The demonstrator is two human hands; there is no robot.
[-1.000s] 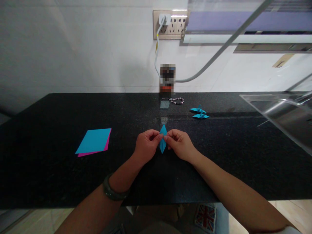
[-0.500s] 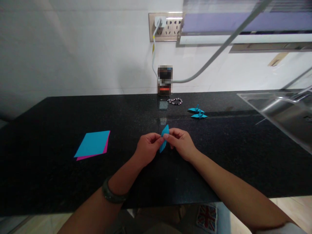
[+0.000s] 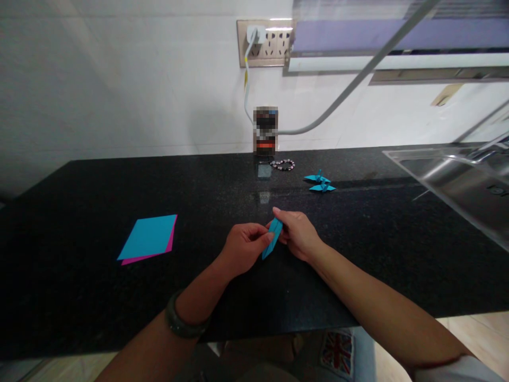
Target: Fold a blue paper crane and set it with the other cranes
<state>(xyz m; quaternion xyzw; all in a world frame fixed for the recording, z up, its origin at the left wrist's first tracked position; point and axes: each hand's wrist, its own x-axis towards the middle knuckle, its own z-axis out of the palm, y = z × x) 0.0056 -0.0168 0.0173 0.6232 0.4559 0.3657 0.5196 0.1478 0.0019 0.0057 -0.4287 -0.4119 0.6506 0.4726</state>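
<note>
Between my two hands, just above the counter's middle, is a narrow folded piece of blue origami paper (image 3: 272,243), tilted with its pointed lower end toward me. My left hand (image 3: 245,246) pinches its left side between thumb and fingers. My right hand (image 3: 299,233) grips the upper end, its thumb lying over the top and its other fingers partly hidden behind the paper. Two finished blue paper cranes (image 3: 321,188) stand close together on the counter, beyond my right hand. Off to the left lies a flat blue sheet (image 3: 149,236) on top of a pink sheet (image 3: 169,248).
A dark speckled counter (image 3: 99,191) runs along the white wall. A beaded bracelet (image 3: 283,165) lies near a blurred device (image 3: 265,132) with cables. On the right is a metal sink (image 3: 469,180). A socket panel (image 3: 274,45) is on the wall.
The folded paper has turned in my hands and dropped slightly toward me. My right thumb has moved up to the paper's top end. The view has shifted a little.
</note>
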